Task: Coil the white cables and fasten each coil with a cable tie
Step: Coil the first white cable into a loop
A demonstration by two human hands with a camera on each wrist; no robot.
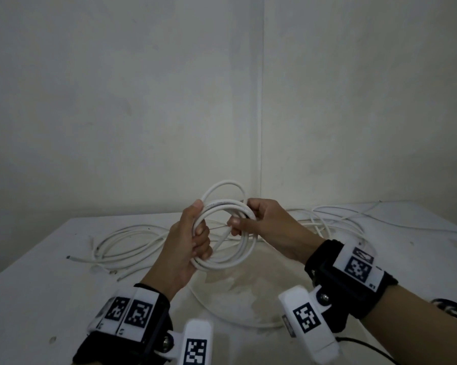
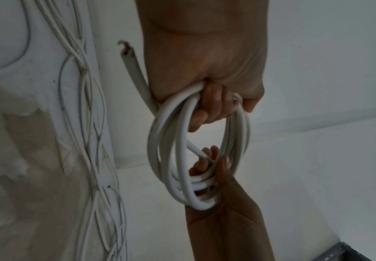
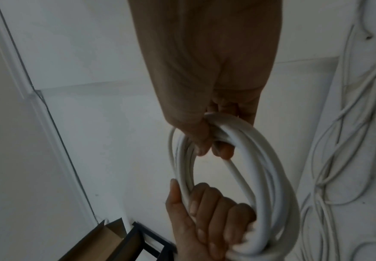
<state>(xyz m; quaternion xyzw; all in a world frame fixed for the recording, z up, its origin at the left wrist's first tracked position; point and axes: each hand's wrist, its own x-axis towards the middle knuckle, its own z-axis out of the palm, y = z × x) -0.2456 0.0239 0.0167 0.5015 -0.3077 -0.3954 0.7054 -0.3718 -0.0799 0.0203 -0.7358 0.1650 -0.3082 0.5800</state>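
Note:
A coil of thick white cable (image 1: 227,264) hangs in the air above the table, held between both hands. My left hand (image 1: 199,238) grips the coil's left side, fingers curled through the loops and thumb up along the top. My right hand (image 1: 241,219) grips the upper right side and pinches a strand that crosses the middle. In the left wrist view, the left hand (image 2: 207,106) wraps the coil (image 2: 166,141), a cut cable end (image 2: 131,60) sticks out behind it, and the right hand (image 2: 213,167) holds the far side. The right wrist view shows the right hand (image 3: 211,137) on the coil (image 3: 271,176). No cable tie is visible.
Loose white cables (image 1: 121,241) sprawl on the white table (image 1: 37,299) behind the hands, with more at the right (image 1: 327,217). One strand loops on the table near me (image 1: 222,312). Walls meet in a corner behind. A cardboard box (image 3: 106,243) sits beside the table.

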